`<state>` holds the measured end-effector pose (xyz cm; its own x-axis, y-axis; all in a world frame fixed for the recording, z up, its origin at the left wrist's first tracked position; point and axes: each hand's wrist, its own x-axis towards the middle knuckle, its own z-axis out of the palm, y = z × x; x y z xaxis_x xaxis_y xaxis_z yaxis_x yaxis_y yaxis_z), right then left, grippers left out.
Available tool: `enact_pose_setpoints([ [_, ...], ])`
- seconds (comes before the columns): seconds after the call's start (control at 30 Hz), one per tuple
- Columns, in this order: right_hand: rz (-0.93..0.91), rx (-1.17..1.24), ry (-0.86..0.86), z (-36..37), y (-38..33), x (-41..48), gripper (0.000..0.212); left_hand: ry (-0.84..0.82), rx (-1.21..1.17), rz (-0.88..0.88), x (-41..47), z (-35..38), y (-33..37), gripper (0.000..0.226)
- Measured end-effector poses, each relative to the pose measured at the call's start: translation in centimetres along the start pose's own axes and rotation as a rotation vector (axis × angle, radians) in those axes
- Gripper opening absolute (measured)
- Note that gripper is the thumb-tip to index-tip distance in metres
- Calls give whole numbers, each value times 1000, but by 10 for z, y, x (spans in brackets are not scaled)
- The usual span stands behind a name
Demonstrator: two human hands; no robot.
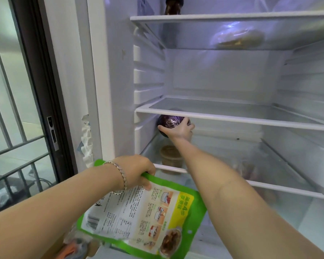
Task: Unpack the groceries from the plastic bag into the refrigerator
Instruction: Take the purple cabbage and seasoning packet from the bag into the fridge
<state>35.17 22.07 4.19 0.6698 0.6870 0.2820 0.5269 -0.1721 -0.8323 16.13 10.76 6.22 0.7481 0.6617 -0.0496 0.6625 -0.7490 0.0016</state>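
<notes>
Fingers (186,122) of the right hand (178,131) cup the round purple cabbage (168,120) deep at the left of the glass shelf (269,186), while the left hand (138,171) grips a flat green pouch (144,217) outside.

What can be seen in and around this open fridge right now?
purple cabbage: one, dark purple, back left under the middle shelf
green pouch: one, green and white with print, in front of the fridge, low
lidded tub: one, beige, lower shelf, left
dark jar: one, brown, top shelf
wrapped food: one, tan, seen through the top shelf's glass
shelves: three, glass with white edges
barred door: one, dark frame, left of the fridge
bracelet: one, silver, left wrist
left hand: pinches the pouch's top edge
right hand: grips the cabbage
</notes>
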Motion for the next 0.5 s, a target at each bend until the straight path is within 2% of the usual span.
enact_pose_setpoints([
  [0.13,29,-22,14,5,-4,7,95,-7,-5,-8,2,0,-1,25],
  [0.27,26,-54,-104,3,-6,16,89,-14,-2,-36,3,0,0,25],
  [0.43,11,-124,-219,-16,8,1,104,-3,27,-53,1,0,2,26],
  [0.5,-39,-214,-272,-29,17,-20,90,15,48,-51,-3,-1,4,26],
])
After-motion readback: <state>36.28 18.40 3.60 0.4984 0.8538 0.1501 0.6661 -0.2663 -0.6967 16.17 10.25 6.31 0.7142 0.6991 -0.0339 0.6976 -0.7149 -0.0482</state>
